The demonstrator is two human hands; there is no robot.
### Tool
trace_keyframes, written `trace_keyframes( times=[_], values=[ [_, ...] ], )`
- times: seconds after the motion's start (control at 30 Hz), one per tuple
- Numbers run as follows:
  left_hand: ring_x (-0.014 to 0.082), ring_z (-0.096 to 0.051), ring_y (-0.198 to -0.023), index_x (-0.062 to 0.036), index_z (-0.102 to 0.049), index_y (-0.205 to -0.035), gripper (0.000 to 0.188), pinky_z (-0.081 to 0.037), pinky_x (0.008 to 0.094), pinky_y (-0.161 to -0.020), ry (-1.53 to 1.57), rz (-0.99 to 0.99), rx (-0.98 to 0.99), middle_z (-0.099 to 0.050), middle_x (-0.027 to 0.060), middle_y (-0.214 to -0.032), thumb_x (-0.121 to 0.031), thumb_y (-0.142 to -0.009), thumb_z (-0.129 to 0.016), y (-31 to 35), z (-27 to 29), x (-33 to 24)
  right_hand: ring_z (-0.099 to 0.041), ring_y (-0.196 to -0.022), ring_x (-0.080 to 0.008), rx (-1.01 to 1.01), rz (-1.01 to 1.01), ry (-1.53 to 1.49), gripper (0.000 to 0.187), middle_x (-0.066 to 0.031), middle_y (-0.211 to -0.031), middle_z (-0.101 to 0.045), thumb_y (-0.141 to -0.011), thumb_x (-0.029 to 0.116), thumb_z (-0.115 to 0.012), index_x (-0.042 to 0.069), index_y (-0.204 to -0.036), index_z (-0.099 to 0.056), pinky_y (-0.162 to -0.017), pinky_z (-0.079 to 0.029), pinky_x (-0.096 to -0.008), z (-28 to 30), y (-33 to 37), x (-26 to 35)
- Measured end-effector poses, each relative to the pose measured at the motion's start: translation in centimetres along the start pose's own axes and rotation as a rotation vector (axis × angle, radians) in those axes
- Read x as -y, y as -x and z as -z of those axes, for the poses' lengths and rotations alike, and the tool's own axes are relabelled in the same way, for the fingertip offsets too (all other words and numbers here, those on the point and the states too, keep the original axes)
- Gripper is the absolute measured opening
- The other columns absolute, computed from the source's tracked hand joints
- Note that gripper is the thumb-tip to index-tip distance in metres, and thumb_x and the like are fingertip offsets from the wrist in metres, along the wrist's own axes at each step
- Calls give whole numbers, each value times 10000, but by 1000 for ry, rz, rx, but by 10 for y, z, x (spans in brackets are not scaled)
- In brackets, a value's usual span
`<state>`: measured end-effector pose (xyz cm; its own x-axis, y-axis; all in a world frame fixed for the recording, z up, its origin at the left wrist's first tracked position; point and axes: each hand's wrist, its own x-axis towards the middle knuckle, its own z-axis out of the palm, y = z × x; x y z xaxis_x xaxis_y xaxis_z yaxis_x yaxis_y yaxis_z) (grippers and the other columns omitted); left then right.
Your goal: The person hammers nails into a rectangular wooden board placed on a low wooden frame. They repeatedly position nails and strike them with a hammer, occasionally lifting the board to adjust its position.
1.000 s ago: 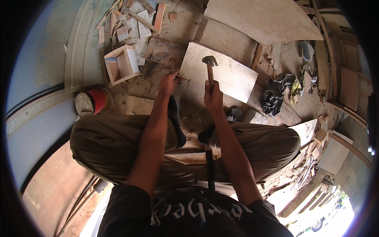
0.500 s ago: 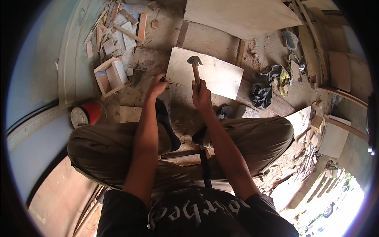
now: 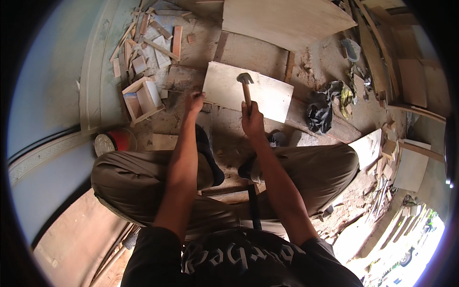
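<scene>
My right hand (image 3: 253,119) is closed around the wooden handle of a hammer (image 3: 245,86), its dark metal head raised over a pale, flat board (image 3: 272,91). The board lies tilted in front of my feet. At its lower left corner is my left hand (image 3: 194,102), fingers pinched together; what they hold, if anything, is too small to make out. Fingertips of that hand come close to the board's left edge, and contact cannot be told.
An open wooden box (image 3: 143,99) sits left, below scattered wood offcuts (image 3: 160,48). A red can (image 3: 117,140) stands by my left knee. A large panel (image 3: 282,21) lies beyond the board. Crumpled black plastic (image 3: 319,112) is at right, near leaning planks (image 3: 370,48).
The hammer and my right hand have moved slightly right and nearer to me. My left fingers have shifted, and the dark bit seen at them earlier no longer shows. The whole view has drifted a little.
</scene>
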<state>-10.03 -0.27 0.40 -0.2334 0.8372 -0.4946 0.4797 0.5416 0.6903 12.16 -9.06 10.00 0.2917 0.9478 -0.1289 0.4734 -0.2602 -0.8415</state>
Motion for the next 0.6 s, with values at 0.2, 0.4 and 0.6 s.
trace_keyframes(
  times=[0.2, 0.4, 0.6],
  values=[
    [247, -684, -827, -5, -729, -998, 370, -514, 398, -741, 104, -6, -6, -727, 139, -902, -326, -814, -744, -8, -2, 26, -620, -640, -462, 126, 39, 83, 264, -263, -656, -603, -986, 268, -536, 5, -978, -519, -539, -444, -499, -9, 9, -1],
    [218, -674, -791, -27, -699, -1108, 360, -521, 368, -726, 140, -61, 39, -716, 113, -941, -215, -806, -754, 5, 11, 8, -566, -487, -326, 199, 178, 62, 215, -165, -574, -542, -982, 216, -563, 8, -951, -520, -472, -397, -414, -24, 16, -11],
    [178, -636, -886, -71, -637, -1220, 461, -521, 353, -726, 547, -156, 113, -679, 91, -998, -111, -780, -770, 24, 22, 26, -602, -572, -400, 282, 130, 21, 241, -219, -623, -577, -980, 243, -550, 4, -994, -524, -503, -424, -450, -31, 17, 8]
  ],
)
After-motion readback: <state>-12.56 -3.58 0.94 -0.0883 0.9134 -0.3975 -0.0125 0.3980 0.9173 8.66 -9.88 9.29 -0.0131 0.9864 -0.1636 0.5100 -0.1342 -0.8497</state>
